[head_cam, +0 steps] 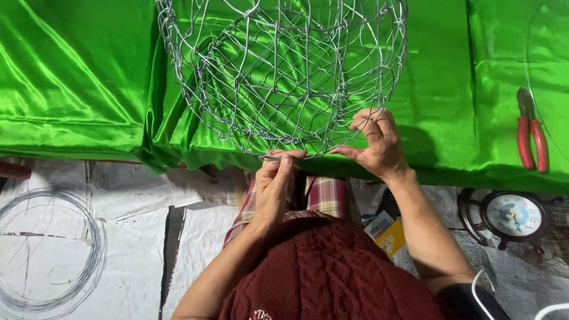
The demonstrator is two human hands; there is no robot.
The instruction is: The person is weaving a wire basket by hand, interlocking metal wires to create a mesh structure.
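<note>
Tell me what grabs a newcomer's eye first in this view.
The round silver wire-mesh basket stands out at top centre on the shiny green satin cloth. At its near rim, the left hand pinches a wire end while the right hand grips the mesh. Red-handled pliers lie far right on the cloth.

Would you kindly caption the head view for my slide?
Both hands, left and right, grip the wire basket rim on green cloth.
</note>
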